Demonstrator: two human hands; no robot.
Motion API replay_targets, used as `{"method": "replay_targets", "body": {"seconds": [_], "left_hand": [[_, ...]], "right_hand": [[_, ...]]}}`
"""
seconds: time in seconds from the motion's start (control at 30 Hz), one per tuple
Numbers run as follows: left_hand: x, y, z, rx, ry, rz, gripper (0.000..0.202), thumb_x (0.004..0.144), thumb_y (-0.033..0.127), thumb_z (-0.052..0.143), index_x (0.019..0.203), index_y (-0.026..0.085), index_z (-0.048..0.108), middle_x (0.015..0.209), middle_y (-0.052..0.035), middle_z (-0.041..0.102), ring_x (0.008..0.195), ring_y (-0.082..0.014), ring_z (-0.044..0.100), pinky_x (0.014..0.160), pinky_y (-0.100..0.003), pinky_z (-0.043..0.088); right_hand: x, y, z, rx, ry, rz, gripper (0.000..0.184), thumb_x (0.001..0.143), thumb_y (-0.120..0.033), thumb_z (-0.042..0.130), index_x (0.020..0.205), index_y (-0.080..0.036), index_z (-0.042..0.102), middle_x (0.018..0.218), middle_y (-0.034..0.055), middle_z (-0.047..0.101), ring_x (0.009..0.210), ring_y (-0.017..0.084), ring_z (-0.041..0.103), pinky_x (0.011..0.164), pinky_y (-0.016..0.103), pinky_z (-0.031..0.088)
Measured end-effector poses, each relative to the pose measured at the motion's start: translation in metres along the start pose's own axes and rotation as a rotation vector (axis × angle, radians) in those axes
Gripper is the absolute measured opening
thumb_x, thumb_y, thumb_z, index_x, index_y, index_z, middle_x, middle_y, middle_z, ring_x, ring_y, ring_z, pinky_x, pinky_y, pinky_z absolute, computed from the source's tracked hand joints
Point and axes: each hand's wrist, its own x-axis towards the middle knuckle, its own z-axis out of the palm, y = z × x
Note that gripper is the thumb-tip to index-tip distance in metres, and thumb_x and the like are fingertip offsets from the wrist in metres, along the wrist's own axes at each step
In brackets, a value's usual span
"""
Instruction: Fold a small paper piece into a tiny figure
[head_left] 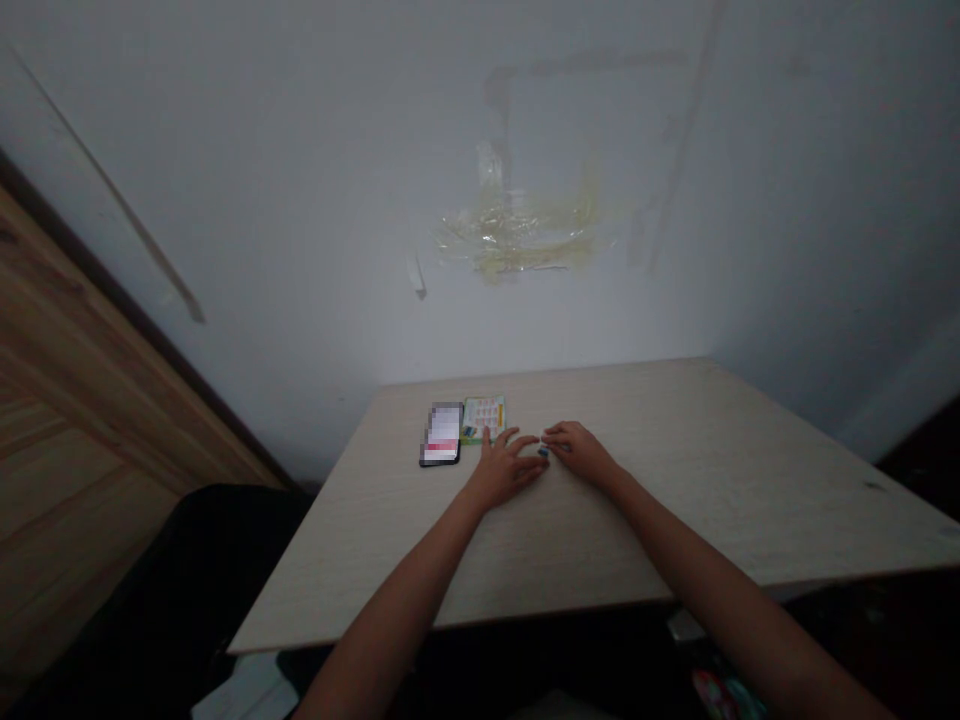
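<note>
A small dark blue piece (pixel 543 452), too small to name more exactly, is at the tabletop between my two hands. My right hand (pixel 583 452) comes in from the right with its fingers drawn together, and their tips close on the piece. On the other side is my left hand (pixel 504 470), fingers spread and resting low over the table. Its thumb and forefinger reach toward the piece; whether they touch it I cannot tell. Beyond my left fingers lies a printed green-and-white card or booklet (pixel 486 412), its near edge partly covered by them.
A phone (pixel 441 435) with a lit, blurred screen lies left of the booklet. The pale wooden table (pixel 697 470) meets a wall (pixel 300 200) with peeling clear tape (pixel 517 240). Wooden boards (pixel 75 430) and a dark shape (pixel 187 560) stand at the left.
</note>
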Motion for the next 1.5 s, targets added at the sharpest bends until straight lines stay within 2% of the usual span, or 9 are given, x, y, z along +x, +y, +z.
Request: {"method": "replay_targets", "body": {"seconds": [0.2, 0.57, 0.73, 1.0, 1.1, 1.17, 1.3, 1.5], "left_hand": [[0.0, 0.002, -0.004, -0.063, -0.041, -0.042, 0.025, 0.094, 0.048, 0.051, 0.112, 0.049, 0.068, 0.143, 0.0048, 0.05, 0.138, -0.0271, 0.034, 0.115, -0.067, 0.007], [0.002, -0.005, 0.002, -0.135, 0.033, -0.095, 0.022, 0.092, 0.047, 0.055, 0.106, 0.045, 0.072, 0.137, 0.0016, 0.055, 0.132, -0.025, 0.039, 0.114, -0.065, 0.011], [0.002, -0.01, 0.004, -0.185, 0.048, -0.127, 0.023, 0.092, 0.046, 0.056, 0.1, 0.037, 0.075, 0.13, -0.0014, 0.061, 0.128, -0.0241, 0.045, 0.115, -0.06, 0.016], [0.015, -0.009, 0.001, -0.186, 0.087, -0.21, 0.022, 0.093, 0.04, 0.056, 0.095, 0.031, 0.076, 0.115, -0.0034, 0.07, 0.12, -0.0231, 0.054, 0.114, -0.059, 0.019], [0.026, -0.005, -0.004, -0.118, 0.072, -0.274, 0.023, 0.091, 0.042, 0.057, 0.092, 0.028, 0.076, 0.109, -0.0046, 0.071, 0.113, -0.0238, 0.057, 0.114, -0.06, 0.017], [0.032, -0.002, -0.004, -0.074, 0.041, -0.319, 0.024, 0.088, 0.045, 0.061, 0.095, 0.027, 0.075, 0.11, -0.0058, 0.071, 0.115, -0.026, 0.054, 0.113, -0.061, 0.016], [0.04, 0.003, 0.003, -0.023, 0.01, -0.38, 0.027, 0.084, 0.046, 0.066, 0.101, 0.027, 0.074, 0.113, -0.0076, 0.07, 0.117, -0.0299, 0.051, 0.111, -0.067, 0.015], [0.041, 0.008, 0.015, -0.064, 0.084, -0.414, 0.018, 0.083, 0.036, 0.067, 0.094, 0.024, 0.075, 0.115, -0.0078, 0.068, 0.117, -0.0292, 0.051, 0.109, -0.067, 0.019]], "right_hand": [[-0.001, 0.0, 0.0, 0.051, 0.004, 0.016, 0.025, 0.09, -0.029, 0.059, 0.109, -0.024, 0.074, 0.112, 0.0086, 0.07, 0.108, 0.024, 0.06, 0.099, 0.04, 0.046], [-0.002, 0.007, -0.001, 0.203, 0.052, 0.062, 0.027, 0.083, -0.028, 0.064, 0.108, -0.024, 0.074, 0.114, 0.0078, 0.072, 0.111, 0.023, 0.062, 0.103, 0.043, 0.045], [-0.002, 0.006, -0.001, 0.212, 0.066, 0.049, 0.027, 0.082, -0.027, 0.064, 0.107, -0.023, 0.074, 0.113, 0.0085, 0.072, 0.11, 0.023, 0.063, 0.102, 0.042, 0.045], [0.0, 0.002, -0.004, 0.123, -0.003, 0.029, 0.031, 0.088, -0.022, 0.054, 0.112, -0.023, 0.073, 0.116, 0.0086, 0.071, 0.11, 0.023, 0.062, 0.102, 0.041, 0.044], [0.0, 0.002, -0.004, 0.115, -0.009, 0.026, 0.034, 0.088, -0.019, 0.051, 0.113, -0.022, 0.072, 0.118, 0.0086, 0.07, 0.112, 0.023, 0.061, 0.104, 0.041, 0.043], [-0.001, 0.003, -0.003, 0.122, -0.007, 0.028, 0.035, 0.087, -0.018, 0.05, 0.114, -0.022, 0.072, 0.118, 0.0086, 0.07, 0.112, 0.023, 0.061, 0.104, 0.041, 0.043], [-0.002, 0.005, -0.001, 0.147, 0.011, 0.045, 0.036, 0.086, -0.016, 0.049, 0.113, -0.022, 0.073, 0.118, 0.0086, 0.07, 0.112, 0.023, 0.06, 0.104, 0.042, 0.043], [-0.002, 0.002, -0.003, 0.177, 0.03, 0.066, 0.035, 0.084, -0.016, 0.051, 0.109, -0.023, 0.074, 0.116, 0.0071, 0.071, 0.111, 0.023, 0.062, 0.104, 0.042, 0.043]]}}
